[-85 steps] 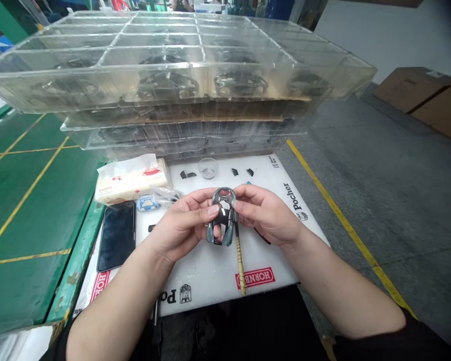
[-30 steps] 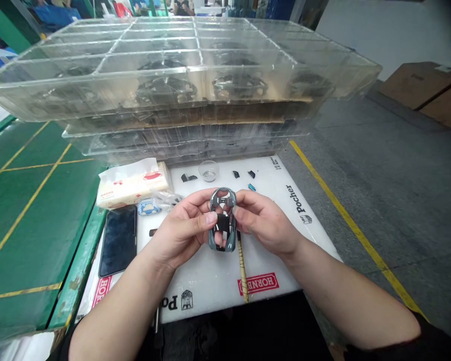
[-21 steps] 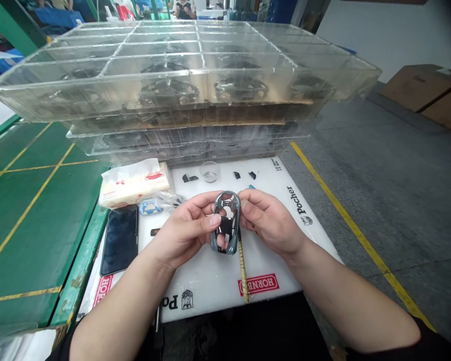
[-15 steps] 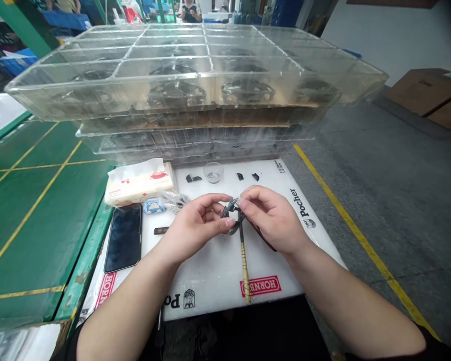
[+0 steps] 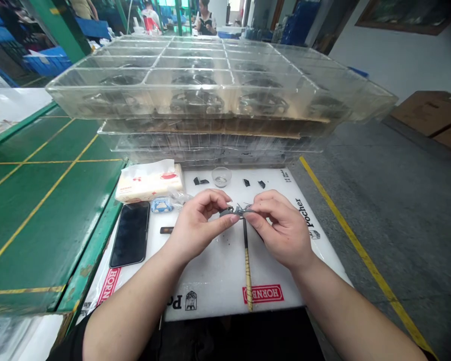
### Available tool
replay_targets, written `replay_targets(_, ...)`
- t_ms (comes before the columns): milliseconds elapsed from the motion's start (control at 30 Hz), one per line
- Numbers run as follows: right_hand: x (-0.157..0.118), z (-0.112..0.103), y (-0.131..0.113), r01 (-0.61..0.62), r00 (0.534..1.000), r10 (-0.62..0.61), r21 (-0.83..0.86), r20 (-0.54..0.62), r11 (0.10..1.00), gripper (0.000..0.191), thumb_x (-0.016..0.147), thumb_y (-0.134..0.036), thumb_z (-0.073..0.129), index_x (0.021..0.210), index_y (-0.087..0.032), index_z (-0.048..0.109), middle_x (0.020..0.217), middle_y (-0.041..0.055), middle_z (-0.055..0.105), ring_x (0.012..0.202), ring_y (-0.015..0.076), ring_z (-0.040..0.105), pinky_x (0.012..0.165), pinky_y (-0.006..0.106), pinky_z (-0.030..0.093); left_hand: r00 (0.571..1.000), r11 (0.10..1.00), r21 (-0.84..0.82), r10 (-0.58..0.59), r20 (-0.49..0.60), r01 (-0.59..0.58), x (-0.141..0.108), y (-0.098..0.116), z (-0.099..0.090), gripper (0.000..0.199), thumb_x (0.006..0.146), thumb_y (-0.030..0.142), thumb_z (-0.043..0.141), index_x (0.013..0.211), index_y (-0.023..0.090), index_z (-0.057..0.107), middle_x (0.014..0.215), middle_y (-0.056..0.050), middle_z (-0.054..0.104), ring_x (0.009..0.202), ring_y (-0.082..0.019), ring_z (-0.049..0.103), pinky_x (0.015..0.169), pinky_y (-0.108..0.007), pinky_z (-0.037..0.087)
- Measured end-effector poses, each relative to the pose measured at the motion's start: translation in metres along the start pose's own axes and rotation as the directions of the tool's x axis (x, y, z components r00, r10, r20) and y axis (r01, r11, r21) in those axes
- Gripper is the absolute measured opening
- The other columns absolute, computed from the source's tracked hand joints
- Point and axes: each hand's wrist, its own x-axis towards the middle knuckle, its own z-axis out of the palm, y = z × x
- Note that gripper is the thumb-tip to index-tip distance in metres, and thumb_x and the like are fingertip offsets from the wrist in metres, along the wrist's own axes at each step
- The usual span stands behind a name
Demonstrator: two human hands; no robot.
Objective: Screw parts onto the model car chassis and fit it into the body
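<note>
A small dark grey part (image 5: 236, 211) is held up between both hands over the white work surface (image 5: 206, 271). My left hand (image 5: 203, 220) pinches its left end between thumb and fingers. At its right end, my right hand (image 5: 280, 223) grips it the same way, fingers bent. Below the part lies a tool with a yellow wrapped handle (image 5: 248, 276), pointing toward me. Beyond the hands are a small clear cup (image 5: 221, 177), a black piece (image 5: 201, 181) to its left and two black pieces (image 5: 246, 183) (image 5: 261, 184) to its right.
Stacked clear divided trays (image 5: 225, 100) stand behind the work surface. At the left are a tissue pack (image 5: 150, 183), a phone (image 5: 130, 234), a blue-and-white packet (image 5: 161, 204) and a green table (image 5: 33, 200). Other people (image 5: 205, 20) are in the background.
Both hands have turned the grey part, so it now appears flatter and more edge-on. The camera view has shifted, showing more of the background.
</note>
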Motion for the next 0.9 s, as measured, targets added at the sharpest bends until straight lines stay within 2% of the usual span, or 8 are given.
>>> replay_targets(100,0.0,0.001,0.0,-0.026,1.0,0.026,-0.017,0.003,1.0,0.006,0.11,-0.026,0.085,0.104,-0.028,0.084,0.102,0.0026,0.074,0.078,0.0159,0.066,0.065,0.031,0.053,0.996,0.995,-0.052,-0.089,0.017,0.09,-0.001,0.002,0.001,0.038,0.084,0.029,0.108,0.091,0.018,0.072,0.122,-0.007,0.074,0.108,-0.018,0.071,0.098,-0.032,0.057)
replay_targets(167,0.001,0.001,0.0,-0.078,0.997,0.078,-0.008,-0.013,0.997,0.008,0.109,-0.028,0.086,0.101,-0.027,0.084,0.101,0.0029,0.074,0.079,0.0169,0.067,0.065,0.032,0.053,0.986,0.98,-0.109,-0.161,0.033,0.164,-0.002,0.005,0.002,0.039,0.087,0.036,0.107,0.09,0.018,0.073,0.116,-0.007,0.076,0.101,-0.016,0.069,0.093,-0.031,0.056)
replay_targets(300,0.002,0.002,0.004,-0.235,0.968,0.243,0.111,-0.057,0.966,0.015,0.109,-0.036,0.084,0.097,-0.027,0.082,0.098,0.0033,0.076,0.089,0.0205,0.071,0.075,0.035,0.057,0.948,0.923,-0.219,-0.313,0.053,0.316,-0.003,0.011,0.003,0.044,0.089,0.049,0.105,0.109,0.018,0.08,0.101,-0.004,0.078,0.089,-0.015,0.068,0.086,-0.03,0.053)
replay_targets(433,0.002,0.004,0.012,-0.46,0.875,0.483,0.317,0.007,0.829,0.033,0.107,-0.056,0.086,0.097,-0.025,0.08,0.08,-0.0005,0.068,0.071,0.0178,0.059,0.065,0.033,0.047,0.896,0.861,-0.251,-0.436,0.087,0.443,-0.002,0.011,0.002,0.053,0.083,0.043,0.111,0.118,0.017,0.081,0.101,-0.003,0.079,0.091,-0.014,0.072,0.088,-0.028,0.055)
replay_targets(500,0.002,0.005,0.015,-0.526,0.83,0.557,0.365,0.026,0.768,0.04,0.104,-0.062,0.088,0.094,-0.024,0.078,0.076,-0.0018,0.065,0.067,0.0165,0.053,0.062,0.032,0.043,0.864,0.824,-0.262,-0.487,0.126,0.503,-0.002,0.008,0.002,0.054,0.082,0.042,0.112,0.118,0.017,0.08,0.103,-0.004,0.08,0.09,-0.015,0.074,0.088,-0.03,0.059)
replay_targets(633,0.004,0.007,0.017,-0.555,0.802,0.597,0.39,0.018,0.735,0.043,0.099,-0.063,0.091,0.091,-0.023,0.077,0.078,-0.0017,0.066,0.069,0.0158,0.051,0.067,0.033,0.044,0.837,0.786,-0.287,-0.518,0.176,0.547,-0.002,0.006,0.004,0.055,0.083,0.04,0.11,0.12,0.016,0.077,0.097,-0.004,0.08,0.083,-0.015,0.075,0.082,-0.031,0.064)
replay_targets(900,0.006,0.007,0.017,-0.583,0.788,0.614,0.384,0.053,0.716,0.046,0.098,-0.065,0.091,0.087,-0.023,0.076,0.073,-0.0031,0.062,0.067,0.0157,0.049,0.067,0.034,0.044,0.823,0.772,-0.291,-0.55,0.141,0.565,-0.002,0.01,0.005,0.051,0.083,0.036,0.106,0.12,0.016,0.075,0.097,-0.008,0.084,0.081,-0.02,0.08,0.079,-0.035,0.07)
